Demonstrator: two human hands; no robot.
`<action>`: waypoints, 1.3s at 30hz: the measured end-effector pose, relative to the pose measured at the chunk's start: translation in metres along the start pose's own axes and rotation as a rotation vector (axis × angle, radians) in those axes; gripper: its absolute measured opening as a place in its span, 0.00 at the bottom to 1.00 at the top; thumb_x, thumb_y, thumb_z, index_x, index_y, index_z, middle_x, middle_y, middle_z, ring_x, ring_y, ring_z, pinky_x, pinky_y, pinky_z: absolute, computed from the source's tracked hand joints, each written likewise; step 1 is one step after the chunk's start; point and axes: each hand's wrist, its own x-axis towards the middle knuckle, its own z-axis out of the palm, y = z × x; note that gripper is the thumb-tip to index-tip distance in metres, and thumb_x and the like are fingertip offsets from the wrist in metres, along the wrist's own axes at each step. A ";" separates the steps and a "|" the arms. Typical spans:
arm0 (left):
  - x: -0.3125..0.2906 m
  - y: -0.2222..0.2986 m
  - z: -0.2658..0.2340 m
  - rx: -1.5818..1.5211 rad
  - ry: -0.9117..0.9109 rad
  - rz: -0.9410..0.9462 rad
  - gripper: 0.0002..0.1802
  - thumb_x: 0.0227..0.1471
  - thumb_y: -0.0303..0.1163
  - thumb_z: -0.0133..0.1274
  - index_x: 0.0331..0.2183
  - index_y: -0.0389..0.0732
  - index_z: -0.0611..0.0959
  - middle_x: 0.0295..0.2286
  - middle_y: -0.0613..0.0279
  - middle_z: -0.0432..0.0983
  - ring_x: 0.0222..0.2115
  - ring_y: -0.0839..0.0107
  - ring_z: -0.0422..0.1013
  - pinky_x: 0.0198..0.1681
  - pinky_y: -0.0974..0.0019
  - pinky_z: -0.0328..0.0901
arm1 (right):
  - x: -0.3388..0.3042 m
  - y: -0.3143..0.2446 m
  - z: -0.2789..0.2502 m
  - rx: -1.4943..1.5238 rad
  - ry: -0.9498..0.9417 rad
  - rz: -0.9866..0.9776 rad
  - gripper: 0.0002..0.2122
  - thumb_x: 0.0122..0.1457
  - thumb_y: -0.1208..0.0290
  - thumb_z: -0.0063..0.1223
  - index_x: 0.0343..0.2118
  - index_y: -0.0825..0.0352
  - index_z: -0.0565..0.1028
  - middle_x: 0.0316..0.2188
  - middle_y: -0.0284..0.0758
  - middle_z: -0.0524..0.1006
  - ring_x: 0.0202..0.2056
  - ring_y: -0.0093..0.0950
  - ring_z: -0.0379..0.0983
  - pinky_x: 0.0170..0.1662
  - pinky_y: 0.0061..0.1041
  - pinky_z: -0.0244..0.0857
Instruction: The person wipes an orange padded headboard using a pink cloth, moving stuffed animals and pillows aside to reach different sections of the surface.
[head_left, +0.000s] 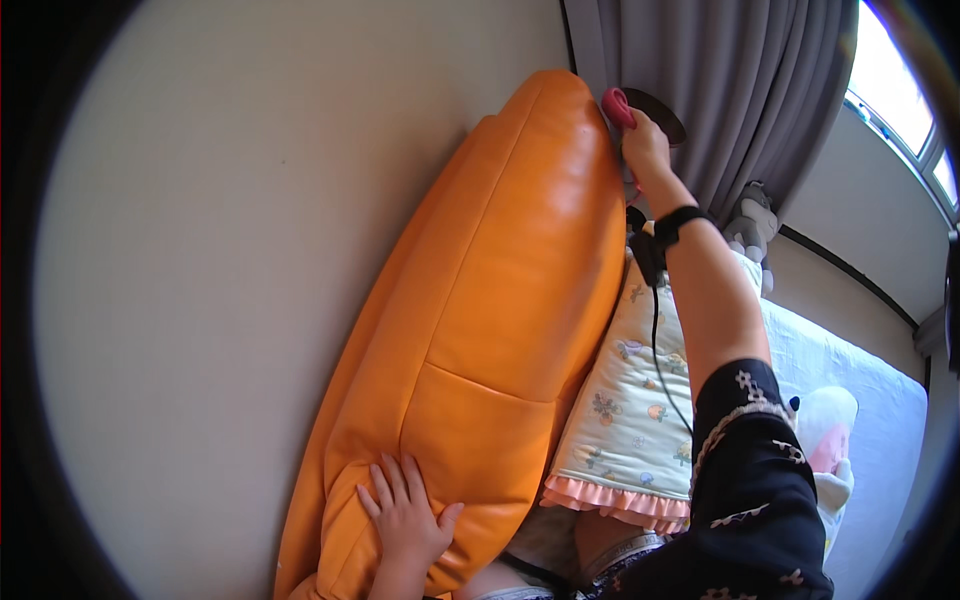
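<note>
An orange leather-like padded headboard or sofa back (490,270) stretches from the lower left up toward the curtain. My left hand (408,520) lies on its near end, palm down with fingers spread, holding nothing. With my arm reaching far forward, my right hand (646,147) is closed around a pink folded cloth (618,107) beside the far end of the padding. Part of the cloth bulges out beyond my fingers; the rest is mostly hidden by the hand. On my right wrist sits a black band (680,225) with a small device and a cable.
A beige wall (220,250) runs along the left. Right of the padding lies a quilted, patterned pad (630,420) with a peach ruffle, on a bed with a light blue sheet (850,350). Grey curtains (740,80), a grey plush toy (755,220) and a white-pink plush (830,430) are around.
</note>
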 end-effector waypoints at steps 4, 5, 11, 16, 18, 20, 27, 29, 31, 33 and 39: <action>0.005 0.000 -0.006 0.015 -0.073 -0.045 0.53 0.44 0.58 0.48 0.59 0.30 0.50 0.58 0.35 0.44 0.59 0.41 0.42 0.59 0.38 0.33 | -0.081 -0.056 0.012 0.303 0.101 -0.479 0.13 0.56 0.75 0.39 0.41 0.61 0.74 0.35 0.41 0.77 0.39 0.40 0.73 0.44 0.32 0.66; 0.006 0.001 -0.007 0.017 -0.074 -0.038 0.53 0.44 0.58 0.48 0.59 0.30 0.50 0.58 0.35 0.44 0.59 0.41 0.42 0.59 0.38 0.33 | -0.099 -0.060 0.018 0.404 0.039 -0.641 0.12 0.53 0.76 0.40 0.39 0.63 0.75 0.35 0.40 0.77 0.40 0.39 0.72 0.45 0.33 0.65; 0.002 0.001 -0.005 0.066 -0.061 -0.058 0.53 0.44 0.58 0.48 0.59 0.32 0.50 0.58 0.36 0.45 0.59 0.41 0.43 0.59 0.39 0.34 | -0.232 -0.103 -0.015 0.397 -0.401 -1.273 0.16 0.50 0.72 0.46 0.44 0.62 0.73 0.45 0.36 0.72 0.51 0.39 0.63 0.55 0.35 0.59; -0.004 -0.001 -0.004 0.037 0.038 -0.056 0.52 0.45 0.62 0.46 0.59 0.33 0.54 0.57 0.36 0.49 0.58 0.40 0.45 0.58 0.36 0.35 | -0.169 -0.094 0.005 0.324 -0.413 -1.398 0.15 0.51 0.74 0.45 0.43 0.59 0.74 0.46 0.31 0.71 0.49 0.36 0.66 0.51 0.30 0.63; -0.007 -0.001 -0.014 0.004 0.030 -0.058 0.50 0.45 0.62 0.46 0.59 0.35 0.55 0.57 0.36 0.49 0.58 0.41 0.47 0.58 0.37 0.38 | -0.129 -0.075 0.009 0.170 -0.140 -1.039 0.16 0.50 0.76 0.47 0.43 0.55 0.74 0.48 0.29 0.71 0.45 0.33 0.70 0.47 0.30 0.65; -0.006 -0.003 -0.033 -0.029 0.028 -0.045 0.49 0.46 0.62 0.46 0.59 0.37 0.56 0.57 0.36 0.50 0.57 0.41 0.49 0.58 0.39 0.40 | -0.084 -0.050 -0.003 -0.011 0.023 -0.716 0.17 0.50 0.77 0.45 0.43 0.54 0.75 0.48 0.28 0.71 0.46 0.33 0.68 0.48 0.29 0.64; 0.055 0.020 -0.140 -0.021 -0.147 -0.191 0.35 0.49 0.55 0.49 0.53 0.43 0.69 0.52 0.46 0.63 0.52 0.51 0.61 0.52 0.48 0.56 | -0.052 -0.004 -0.054 -0.400 -0.349 -0.072 0.16 0.52 0.70 0.50 0.46 0.57 0.70 0.45 0.38 0.71 0.47 0.39 0.70 0.47 0.35 0.65; 0.079 0.042 -0.139 0.001 0.192 -0.049 0.40 0.48 0.56 0.50 0.56 0.44 0.63 0.56 0.46 0.55 0.56 0.50 0.54 0.55 0.45 0.52 | -0.059 -0.012 -0.054 -0.145 -0.331 -0.211 0.22 0.50 0.63 0.53 0.49 0.57 0.67 0.47 0.42 0.69 0.45 0.40 0.71 0.46 0.35 0.66; 0.125 0.075 -0.145 -0.028 0.154 -0.070 0.48 0.47 0.62 0.47 0.60 0.46 0.52 0.60 0.47 0.44 0.60 0.47 0.44 0.55 0.35 0.46 | -0.052 -0.023 -0.048 -0.045 -0.333 -0.179 0.21 0.50 0.63 0.53 0.49 0.56 0.67 0.48 0.43 0.68 0.45 0.41 0.70 0.47 0.35 0.65; 0.153 0.093 -0.132 -0.056 0.060 -0.110 0.53 0.46 0.66 0.46 0.62 0.47 0.45 0.61 0.47 0.37 0.61 0.46 0.38 0.55 0.31 0.42 | -0.046 -0.035 -0.035 0.067 -0.338 -0.150 0.21 0.49 0.63 0.52 0.49 0.55 0.67 0.49 0.45 0.66 0.46 0.43 0.69 0.49 0.34 0.64; 0.181 0.106 -0.094 -0.054 -0.109 -0.246 0.58 0.45 0.72 0.38 0.61 0.47 0.33 0.62 0.46 0.26 0.62 0.45 0.28 0.55 0.29 0.32 | -0.050 -0.038 -0.006 0.230 -0.434 -0.049 0.22 0.48 0.64 0.53 0.49 0.52 0.68 0.48 0.46 0.66 0.49 0.43 0.66 0.51 0.33 0.61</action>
